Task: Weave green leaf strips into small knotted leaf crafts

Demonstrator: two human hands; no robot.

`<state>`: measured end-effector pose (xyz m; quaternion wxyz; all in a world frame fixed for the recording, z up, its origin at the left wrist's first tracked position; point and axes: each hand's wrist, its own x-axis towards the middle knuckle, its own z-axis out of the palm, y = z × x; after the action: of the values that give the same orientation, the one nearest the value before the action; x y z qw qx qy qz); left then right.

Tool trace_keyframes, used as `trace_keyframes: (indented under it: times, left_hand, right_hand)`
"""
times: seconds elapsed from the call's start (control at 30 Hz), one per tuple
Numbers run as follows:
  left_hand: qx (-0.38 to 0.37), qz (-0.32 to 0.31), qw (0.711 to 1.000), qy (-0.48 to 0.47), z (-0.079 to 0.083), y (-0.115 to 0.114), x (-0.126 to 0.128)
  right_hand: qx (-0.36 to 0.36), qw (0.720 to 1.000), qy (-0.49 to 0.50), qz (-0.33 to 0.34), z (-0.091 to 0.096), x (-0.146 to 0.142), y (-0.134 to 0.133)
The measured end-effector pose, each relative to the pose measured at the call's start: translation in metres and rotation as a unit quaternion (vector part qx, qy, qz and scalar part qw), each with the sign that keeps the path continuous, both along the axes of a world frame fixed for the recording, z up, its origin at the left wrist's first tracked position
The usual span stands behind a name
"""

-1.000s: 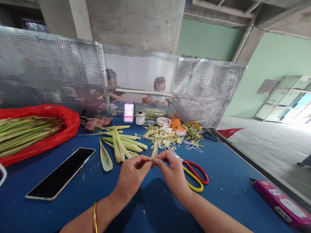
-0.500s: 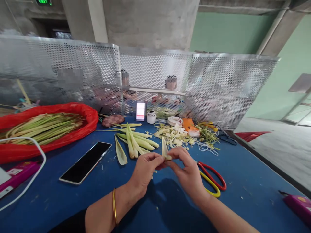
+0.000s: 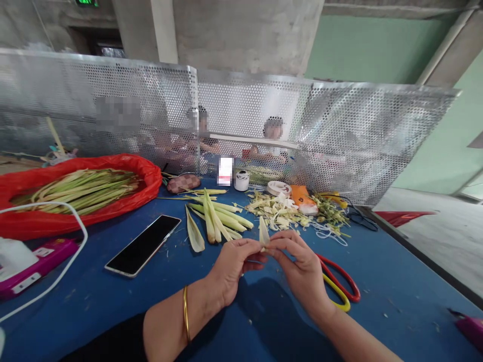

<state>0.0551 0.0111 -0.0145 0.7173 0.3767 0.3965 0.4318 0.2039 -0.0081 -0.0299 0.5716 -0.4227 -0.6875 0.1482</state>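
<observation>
A small pale-green husk leaf point(image 3: 263, 232) stands upright between my two hands, its base pinched in the fingertips. My left hand point(image 3: 236, 264), with a gold bangle at the wrist, grips the base from the left. From the other side my right hand point(image 3: 298, 266) pinches it with thumb and forefinger; the exact folds are hidden by the fingers. Just beyond lies a bunch of pale husk leaves point(image 3: 213, 218), with one loose leaf point(image 3: 195, 232) at its left. Scissors with red and yellow handles point(image 3: 345, 284) rest by my right wrist, their blades hidden.
A black-screened phone point(image 3: 143, 245) lies at left, near a red bag of long stalks point(image 3: 151, 176). Husk scraps point(image 3: 264, 208), a tape roll point(image 3: 279, 188) and white string point(image 3: 328, 231) lie behind. A perforated metal screen point(image 3: 249, 95) borders the table; people sit beyond it.
The view has shifted slightly, so everything sits further right. Both hands still pinch the leaf; my left fingers have shifted a little around its base.
</observation>
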Motion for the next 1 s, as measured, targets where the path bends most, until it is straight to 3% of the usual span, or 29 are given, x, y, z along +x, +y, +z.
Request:
trace_keyframes:
  times: [0.2,0.4,0.53,0.77,1.0]
  left_hand:
    - [0.083,0.044,0.994,0.064,-0.0001,-0.0007,0.0026]
    - [0.202,0.038,0.971,0.124,-0.005,0.0019,0.0011]
    - [0.21,0.024,0.967,0.138,-0.0029,0.0013,-0.0002]
    - [0.231,0.024,0.956,0.182,-0.0014,-0.0001,0.0011]
    - [0.203,0.019,0.96,0.192,-0.0028,0.0014,0.0014]
  right_hand:
    - [-0.05,0.998,0.037,-0.014,0.0001,-0.0002,-0.0008]
    - [-0.17,0.975,0.144,0.01,0.0016,-0.003,-0.0011]
    - [-0.196,0.966,0.167,-0.001,0.0021,-0.0043,-0.0006]
    - [-0.181,0.964,0.193,-0.016,-0.0002,-0.0055,0.0001]
    - [-0.236,0.945,0.218,0.056,0.007,-0.0062,-0.001]
